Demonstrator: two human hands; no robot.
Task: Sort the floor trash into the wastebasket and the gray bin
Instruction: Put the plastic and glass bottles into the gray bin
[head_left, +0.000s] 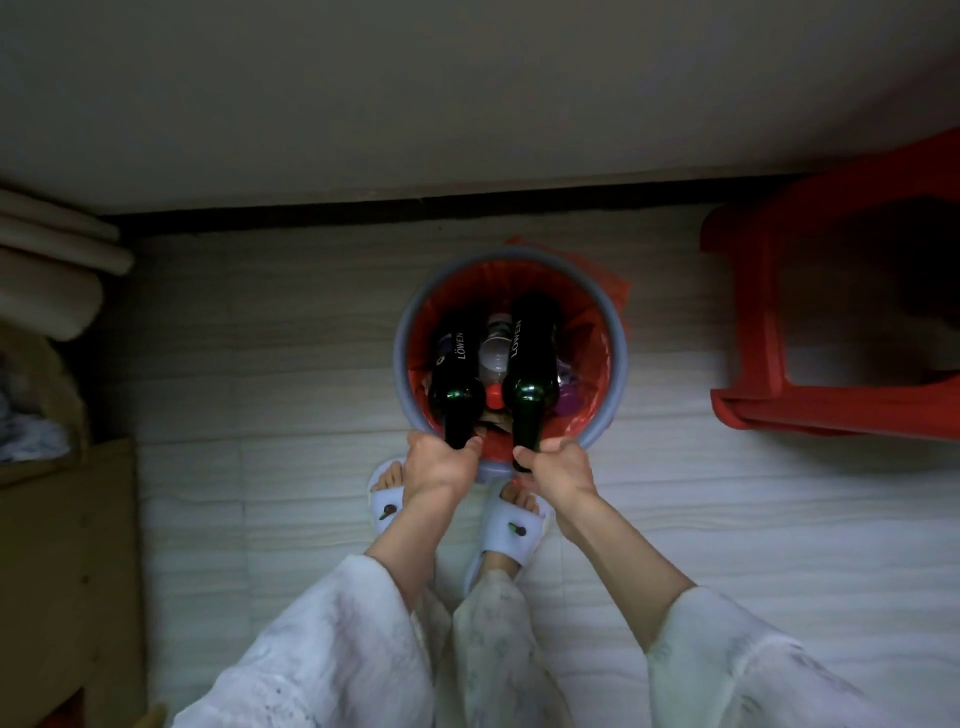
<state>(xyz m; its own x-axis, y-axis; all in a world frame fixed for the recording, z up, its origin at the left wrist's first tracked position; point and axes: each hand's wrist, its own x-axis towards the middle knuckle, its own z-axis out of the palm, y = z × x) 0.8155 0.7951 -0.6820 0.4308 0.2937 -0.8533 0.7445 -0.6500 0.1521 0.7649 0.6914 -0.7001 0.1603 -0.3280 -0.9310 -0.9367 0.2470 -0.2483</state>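
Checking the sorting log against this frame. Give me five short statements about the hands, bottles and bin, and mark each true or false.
1. Each hand holds a dark green bottle by its neck. True: left hand, right hand.
2. The gray bin has a red liner. True.
3. The bin is empty. False: a clear plastic bottle lies inside.
4. The red stool stands left of the bin. False: right.
5. The left bottle lies on the floor. False: it is held over the bin.

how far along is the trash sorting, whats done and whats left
Done: a clear plastic bottle already lies in the red-lined bin. In hand: the left hand and right hand each hold a dark green bottle by its neck, bases inside the bin. Left: letting go; no floor trash in view.
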